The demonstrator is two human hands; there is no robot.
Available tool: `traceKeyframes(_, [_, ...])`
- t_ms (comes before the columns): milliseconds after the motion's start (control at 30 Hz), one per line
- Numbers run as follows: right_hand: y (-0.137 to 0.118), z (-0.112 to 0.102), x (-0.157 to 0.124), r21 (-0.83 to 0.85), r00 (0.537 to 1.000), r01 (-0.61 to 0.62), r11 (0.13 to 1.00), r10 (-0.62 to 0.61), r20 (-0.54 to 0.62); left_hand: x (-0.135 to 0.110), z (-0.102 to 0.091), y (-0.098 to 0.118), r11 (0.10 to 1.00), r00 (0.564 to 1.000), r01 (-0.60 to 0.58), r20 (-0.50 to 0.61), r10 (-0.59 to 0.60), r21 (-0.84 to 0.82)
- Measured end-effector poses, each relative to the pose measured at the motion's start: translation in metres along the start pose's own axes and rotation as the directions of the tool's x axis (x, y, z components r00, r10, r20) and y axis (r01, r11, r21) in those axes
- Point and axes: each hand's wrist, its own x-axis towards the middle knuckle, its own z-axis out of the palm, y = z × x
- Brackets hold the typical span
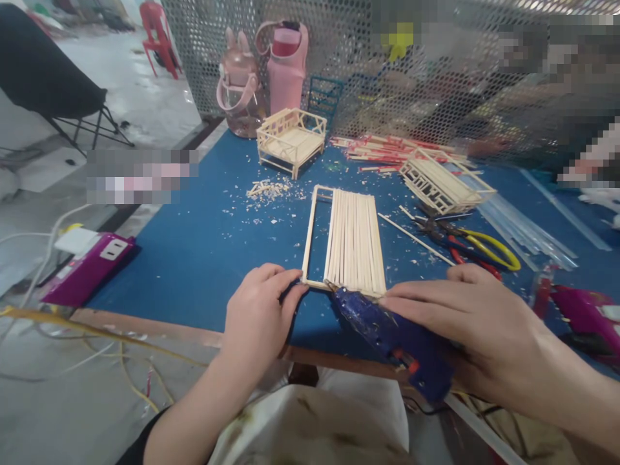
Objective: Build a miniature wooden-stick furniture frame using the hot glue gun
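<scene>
A small wooden stick frame (356, 242) lies flat before me, most of it covered by sticks laid side by side, with an open gap along its left. My left hand (264, 307) pinches the frame's near left corner between thumb and fingers. In my right hand (477, 316) is a blue hot glue gun (387, 339), its nozzle at the frame's near edge where the gap meets the sticks. The right fingertips reach the frame's near right corner. Part of the right hand's grip is hidden behind the gun. A loose thin stick (415, 239) lies right of the frame.
Two small stick-built furniture models (293, 142) (445, 181) stand farther back. Pliers (465, 242) with red and yellow handles and clear glue sticks (527, 223) lie right. Purple power strips (90, 265) (588, 316) flank me. Pink bottles (288, 71) stand behind, by a mesh panel (194, 39).
</scene>
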Motion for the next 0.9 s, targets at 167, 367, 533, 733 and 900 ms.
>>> traceKeyframes(167, [0.001, -0.001, -0.002, -0.085, 0.999, 0.048, 0.995, -0.047, 0.013, 0.0, 0.0, -0.001, 1.0, 0.999, -0.025, -0.022, 0.025, 0.001])
traceKeyframes(367, [0.001, -0.013, -0.005, -0.073, 0.998, 0.062, 0.995, -0.061, 0.012, -0.002, 0.002, 0.0, 0.999, 1.0, 0.006, -0.012, -0.007, -0.039])
traceKeyframes(533, [0.03, -0.03, -0.016, 0.106, 0.985, -0.122, 0.987, 0.134, -0.111, 0.009, -0.02, -0.004, 0.98, 0.99, 0.09, 0.128, -0.067, -0.18])
traceKeyframes(733, [0.092, -0.036, 0.022, 0.365, 0.889, -0.383, 0.848, 0.446, -0.104, 0.099, -0.038, -0.012, 0.966, 0.994, 0.111, 0.034, -0.106, -0.234])
traceKeyframes(900, [0.104, -0.023, 0.069, 0.291, 0.894, -0.415, 0.862, 0.446, -0.047, 0.151, 0.004, -0.026, 0.93, 0.986, 0.164, 0.088, -0.142, -0.33])
